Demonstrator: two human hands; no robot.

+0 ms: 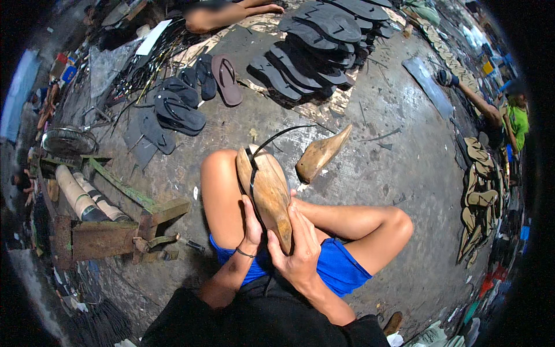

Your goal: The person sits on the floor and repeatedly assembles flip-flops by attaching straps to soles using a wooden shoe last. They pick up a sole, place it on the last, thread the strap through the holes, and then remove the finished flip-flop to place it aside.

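A foot-shaped wooden shoe last (269,186) lies over my bent leg, its narrow end toward me. My right hand (299,246) wraps that narrow end, fingers along its right side. On the opposite side, my left hand (252,226) grips the last's edge, fingers pointing up. A thin black strap (252,176) crosses the wide end and runs down the left side; its loose end arcs up and right. Whatever lies under the last is mostly hidden. Beyond my leg, a second wooden last (324,154) rests on the floor.
Dark flip-flops (178,110) and a brown one (226,81) lie ahead, near stacked black soles (321,43). On the left stand a wooden frame with rollers (107,231) and a fan (69,142). Tan footwear (480,196) lines the right. Another person (517,118) sits at far right.
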